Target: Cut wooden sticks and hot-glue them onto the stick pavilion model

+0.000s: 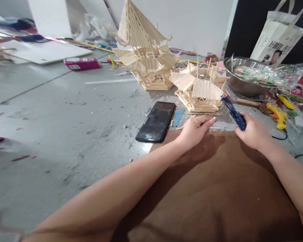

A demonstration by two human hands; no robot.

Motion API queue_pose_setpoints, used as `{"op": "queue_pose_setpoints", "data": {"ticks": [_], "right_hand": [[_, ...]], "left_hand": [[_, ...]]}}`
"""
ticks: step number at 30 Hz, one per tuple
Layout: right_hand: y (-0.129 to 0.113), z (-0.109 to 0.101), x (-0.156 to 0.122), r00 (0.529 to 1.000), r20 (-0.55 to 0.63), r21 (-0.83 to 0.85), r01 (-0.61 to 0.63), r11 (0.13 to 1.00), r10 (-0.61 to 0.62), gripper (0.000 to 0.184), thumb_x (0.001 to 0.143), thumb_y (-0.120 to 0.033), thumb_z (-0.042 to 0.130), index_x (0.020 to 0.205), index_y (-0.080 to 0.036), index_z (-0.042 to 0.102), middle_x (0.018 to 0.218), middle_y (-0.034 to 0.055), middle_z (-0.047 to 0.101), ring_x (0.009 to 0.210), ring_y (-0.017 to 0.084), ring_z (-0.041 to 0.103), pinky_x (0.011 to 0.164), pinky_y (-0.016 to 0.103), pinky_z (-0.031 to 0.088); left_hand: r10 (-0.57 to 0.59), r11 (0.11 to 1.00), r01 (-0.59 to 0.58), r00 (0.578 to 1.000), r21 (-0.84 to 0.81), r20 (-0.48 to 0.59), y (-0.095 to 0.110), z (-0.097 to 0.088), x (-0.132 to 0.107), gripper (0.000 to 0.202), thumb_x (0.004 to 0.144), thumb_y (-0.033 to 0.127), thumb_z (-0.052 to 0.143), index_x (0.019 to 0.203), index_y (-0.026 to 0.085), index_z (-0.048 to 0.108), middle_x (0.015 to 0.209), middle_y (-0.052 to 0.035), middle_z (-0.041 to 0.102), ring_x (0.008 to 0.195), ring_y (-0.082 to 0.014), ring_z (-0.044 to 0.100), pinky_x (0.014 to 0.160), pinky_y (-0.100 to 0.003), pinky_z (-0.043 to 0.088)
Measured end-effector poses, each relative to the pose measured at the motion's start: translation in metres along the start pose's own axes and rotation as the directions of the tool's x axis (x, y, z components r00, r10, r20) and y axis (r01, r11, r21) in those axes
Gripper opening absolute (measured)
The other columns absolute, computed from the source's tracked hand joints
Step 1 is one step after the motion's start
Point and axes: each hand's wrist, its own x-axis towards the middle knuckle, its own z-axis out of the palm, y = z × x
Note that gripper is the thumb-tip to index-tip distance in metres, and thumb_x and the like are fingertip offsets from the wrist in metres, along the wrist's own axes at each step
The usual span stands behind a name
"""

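Brown cloth (207,188) over my lap, nearest, under both grips. Left grip (194,131): narrow, fingertips pinched in front of the small model. Pale speck at the tips; can't tell if it's a nail or a bit of stick. Right grip (254,131): wrapped around the handles of dark-blue metal pliers (234,114), nose pointing away from me. Held by the rear end, probably for reach and leverage. Nose is at the right roof edge of the small model; contact unclear.

Black flat phone (156,121) lies left of the left grip, likely to be in sight but off the work. Torn blue scrap (178,116) between phone and model.

Small pale-stick pagoda model (208,89) sits straight ahead of both grips, upright, presumably for two-handed access. Yellow glue gun (277,116) right of the right grip, within reach I'd guess, cord trailing.

Beyond: round steel bowl (238,84) of plastic-wrapped sticks, ahead-right; taller pale-stick pagoda model (146,64) with pointed roof, ahead-left of the small one.

Surface: grey, stained floor (103,111), offcuts scattered. Room: purple box (82,63) far left, white tote bag (275,42) against a black panel (244,30) far right, white wall (197,27) behind.
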Motion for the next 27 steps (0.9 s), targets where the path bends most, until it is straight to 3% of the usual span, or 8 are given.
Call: {"op": "queue_pose_setpoints", "data": {"ticks": [4,9,13,17,21,27], "right_hand": [[0.015,0.003,0.01,0.994,-0.087,-0.043,-0.062,0.997,0.058,0.041,0.074,-0.034,0.045,0.111,-0.017,0.048,0.084,0.0118,0.064,0.07,0.027,0.06,0.054,0.033,0.038],[0.03,0.02,0.021,0.98,-0.003,-0.156,-0.197,0.968,0.199,0.047,0.075,-0.04,0.043,0.114,-0.015,0.046,0.088,0.0134,0.064,0.078,0.03,0.06,0.06,0.035,0.04],[0.035,0.03,0.025,0.962,0.078,-0.224,-0.239,0.945,0.262,0.047,0.074,-0.041,0.044,0.114,-0.015,0.046,0.096,0.0149,0.061,0.084,0.03,0.059,0.065,0.037,0.041],[0.036,0.035,0.024,0.974,0.101,-0.267,-0.17,0.948,0.203,0.044,0.074,-0.037,0.044,0.112,-0.015,0.047,0.097,0.0149,0.061,0.085,0.029,0.059,0.067,0.037,0.041],[0.036,0.039,0.022,0.979,0.113,-0.301,-0.127,0.945,0.168,0.043,0.072,-0.036,0.046,0.109,-0.013,0.049,0.092,0.0144,0.062,0.083,0.029,0.059,0.065,0.036,0.041],[0.038,0.041,0.021,0.985,0.109,-0.317,-0.095,0.943,0.136,0.041,0.073,-0.038,0.044,0.105,-0.013,0.049,0.09,0.014,0.062,0.08,0.029,0.06,0.062,0.034,0.041]], "left_hand": [[-0.11,0.937,0.128,0.991,-0.324,0.072,0.001,0.001,0.0,0.019,0.082,0.03,0.044,0.084,0.016,0.056,0.048,0.0064,0.041,0.037,-0.0031,0.033,0.036,-0.017,0.024],[-0.164,0.772,0.205,0.979,-0.602,0.123,0.004,0.0,0.0,0.015,0.078,0.026,0.052,0.089,0.017,0.05,0.071,0.0023,0.058,0.037,-0.0015,0.044,0.036,-0.016,0.031],[-0.262,0.746,0.241,0.963,-0.62,0.059,0.007,-0.009,0.006,0.016,0.076,0.03,0.056,0.076,0.015,0.05,0.071,0.0007,0.062,0.036,-0.0019,0.047,0.037,-0.017,0.036],[-0.381,0.766,0.255,0.92,-0.589,-0.097,0.009,-0.022,0.014,0.018,0.079,0.027,0.054,0.066,0.015,0.048,0.044,0.0066,0.05,0.026,-0.0005,0.034,0.029,-0.016,0.02],[-0.381,0.766,0.193,0.904,-0.613,-0.192,0.007,-0.034,0.023,0.023,0.081,0.026,0.051,0.061,0.015,0.045,0.038,0.0089,0.041,0.024,-0.0004,0.03,0.028,-0.016,0.016],[-0.377,0.785,0.209,0.908,-0.584,-0.183,0.003,-0.047,0.032,0.014,0.079,0.013,0.05,0.065,0.013,0.048,0.045,0.0052,0.053,0.027,-0.002,0.038,0.03,-0.016,0.025]]}}
